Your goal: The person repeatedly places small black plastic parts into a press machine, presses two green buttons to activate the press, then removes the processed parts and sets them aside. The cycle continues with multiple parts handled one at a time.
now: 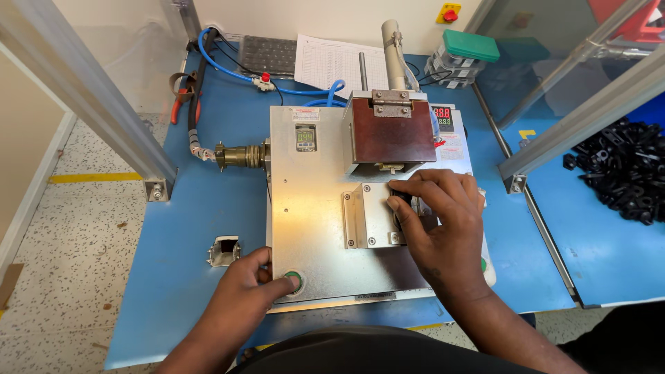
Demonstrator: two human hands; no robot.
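Observation:
A flat metal machine housing lies on the blue table. My left hand rests at its near left corner, thumb touching a round green button. My right hand lies over a small metal fixture block in the housing's middle, fingers curled on a small black part that is mostly hidden. Just behind the fixture stands a dark red-brown hinged block.
A small digital display and a red-digit readout sit on the machine. Blue hoses, a brass cable connector, a keyboard, a printed sheet and a green-lidded box lie behind. Several black parts are piled right.

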